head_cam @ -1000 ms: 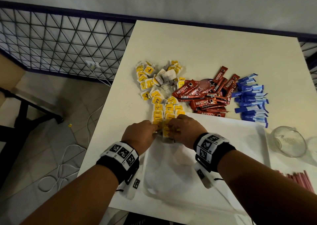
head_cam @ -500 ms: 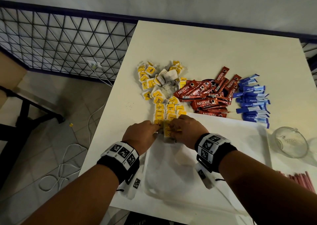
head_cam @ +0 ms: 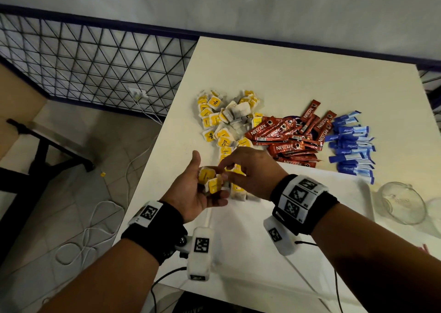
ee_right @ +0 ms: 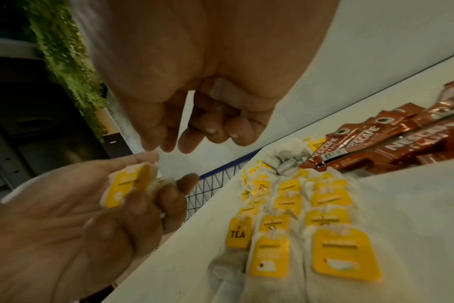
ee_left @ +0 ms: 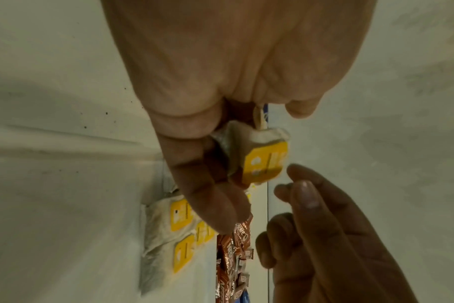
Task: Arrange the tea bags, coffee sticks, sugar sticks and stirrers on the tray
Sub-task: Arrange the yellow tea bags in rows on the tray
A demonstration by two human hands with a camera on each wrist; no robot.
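Observation:
My left hand point(head_cam: 188, 193) is palm up over the table's left edge and holds a few yellow-tagged tea bags point(head_cam: 210, 181) in its curled fingers point(ee_left: 210, 196). Just right of it hovers my right hand point(head_cam: 253, 169); its loosely curled fingers point(ee_right: 208, 131) hold nothing, and the tips are close to the held tea bags point(ee_left: 262, 160). Rows of tea bags point(ee_right: 298, 225) lie on the white tray point(head_cam: 346, 193), partly hidden under my right hand. Behind the tray sit a loose tea bag pile point(head_cam: 226, 119), red coffee sticks point(head_cam: 291, 138) and blue sugar sticks point(head_cam: 350, 145).
A glass jar point(head_cam: 403, 203) lies on its side to the right of the tray. A red tip of the stirrers point(head_cam: 424, 248) shows by my right forearm. The table's left edge drops to a floor with cables point(head_cam: 95, 229); a wire fence point(head_cam: 95, 62) runs behind.
Both hands have lifted off the tea bag row on the tray. My left hand has turned palm up with tea bags in it, and my right hand has risen beside it.

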